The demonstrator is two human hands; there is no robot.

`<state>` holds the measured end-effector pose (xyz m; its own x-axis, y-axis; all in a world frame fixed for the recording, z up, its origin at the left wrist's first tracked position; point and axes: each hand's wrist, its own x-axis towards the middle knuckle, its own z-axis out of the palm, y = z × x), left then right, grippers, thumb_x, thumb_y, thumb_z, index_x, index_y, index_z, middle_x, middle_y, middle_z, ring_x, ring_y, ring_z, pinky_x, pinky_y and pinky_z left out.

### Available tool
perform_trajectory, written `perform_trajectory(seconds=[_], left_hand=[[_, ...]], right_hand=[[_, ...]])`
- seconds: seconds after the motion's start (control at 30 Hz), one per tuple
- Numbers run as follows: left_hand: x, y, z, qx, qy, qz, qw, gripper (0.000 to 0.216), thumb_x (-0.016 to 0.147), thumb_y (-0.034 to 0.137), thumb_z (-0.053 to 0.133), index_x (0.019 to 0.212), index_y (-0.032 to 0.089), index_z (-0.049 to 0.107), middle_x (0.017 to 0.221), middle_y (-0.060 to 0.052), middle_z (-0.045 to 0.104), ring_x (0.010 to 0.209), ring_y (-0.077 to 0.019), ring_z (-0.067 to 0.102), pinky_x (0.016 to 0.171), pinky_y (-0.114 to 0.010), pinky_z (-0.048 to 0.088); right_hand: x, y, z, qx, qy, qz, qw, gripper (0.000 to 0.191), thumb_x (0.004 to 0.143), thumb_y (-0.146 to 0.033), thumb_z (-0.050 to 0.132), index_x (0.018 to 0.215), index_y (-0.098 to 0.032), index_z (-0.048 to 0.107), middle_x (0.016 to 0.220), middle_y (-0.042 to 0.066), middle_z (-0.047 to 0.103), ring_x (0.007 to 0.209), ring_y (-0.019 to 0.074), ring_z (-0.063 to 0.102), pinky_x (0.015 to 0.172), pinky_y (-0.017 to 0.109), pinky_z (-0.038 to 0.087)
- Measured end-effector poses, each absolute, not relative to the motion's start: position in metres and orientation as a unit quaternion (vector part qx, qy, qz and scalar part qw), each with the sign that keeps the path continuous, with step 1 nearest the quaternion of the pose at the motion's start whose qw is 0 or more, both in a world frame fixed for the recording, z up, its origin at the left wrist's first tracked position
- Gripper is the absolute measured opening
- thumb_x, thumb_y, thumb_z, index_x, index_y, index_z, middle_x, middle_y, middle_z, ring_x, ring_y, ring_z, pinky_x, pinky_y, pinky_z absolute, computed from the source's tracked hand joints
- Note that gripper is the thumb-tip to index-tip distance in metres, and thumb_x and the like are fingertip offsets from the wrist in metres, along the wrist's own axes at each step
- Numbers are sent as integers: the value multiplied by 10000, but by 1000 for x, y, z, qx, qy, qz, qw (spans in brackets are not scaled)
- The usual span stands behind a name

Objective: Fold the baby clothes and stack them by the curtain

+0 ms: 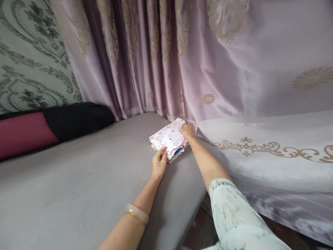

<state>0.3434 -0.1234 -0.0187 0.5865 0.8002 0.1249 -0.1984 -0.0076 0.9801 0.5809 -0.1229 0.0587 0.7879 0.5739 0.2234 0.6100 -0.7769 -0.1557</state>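
Observation:
A folded white cloth with a pink and red print (169,134) lies on top of a small stack of folded fabrics (179,152), whose blue and pale edges show at the near side. My left hand (159,162) is closed at the cloth's near corner, thumb and fingers pinching its edge. At the right end of the cloth, my right hand (188,130) has its fingers curled over the edge; the fingertips are partly hidden. The stack rests on a grey sheet-covered bed (104,173), close to its far right corner.
A lilac curtain with gold patterns (213,83) hangs right behind the stack and along the right side. A long black and maroon cushion-like bundle (78,121) lies against the patterned wall (31,55). The bed's right edge drops to a dark floor (201,225).

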Motion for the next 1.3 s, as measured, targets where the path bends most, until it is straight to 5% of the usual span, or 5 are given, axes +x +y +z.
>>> perform_trajectory(seconds=[0.17,0.4,0.6,0.93,1.3], left_hand=[[343,-124,-20,597,248,379,662,516,839,490,596,1182,109,654,618,45,491,546,-97,440,532,-214,372],[342,-125,-18,583,243,385,673,507,828,483,619,1168,109,656,621,47,496,542,-90,434,540,-214,384],[343,-126,-18,572,247,392,677,513,815,488,633,1164,113,647,616,49,495,540,-95,449,530,-215,387],[342,-125,-12,549,277,423,665,474,850,457,609,1212,157,554,637,48,524,541,-105,501,523,-210,415],[329,-117,-7,473,363,398,697,283,878,210,541,1150,131,523,711,14,584,599,-109,598,591,-225,494]], right_hand=[[587,-122,66,-943,-315,-33,106,471,995,-290,278,1259,-95,615,1279,205,630,1212,318,557,1019,447,370],[574,-99,73,-914,-386,-6,124,535,1015,-376,172,1372,-191,524,1525,123,428,1411,297,337,1135,543,232],[572,-95,69,-912,-390,46,119,554,1006,-369,160,1346,-187,559,1513,139,442,1417,316,334,1124,590,241],[494,-91,70,-846,-526,34,85,580,1016,-436,180,1499,-190,385,1619,105,260,1493,288,174,1177,587,89],[471,-96,61,-839,-543,-21,32,521,1023,-388,207,1344,-191,567,1488,119,480,1415,300,319,1152,578,148]])
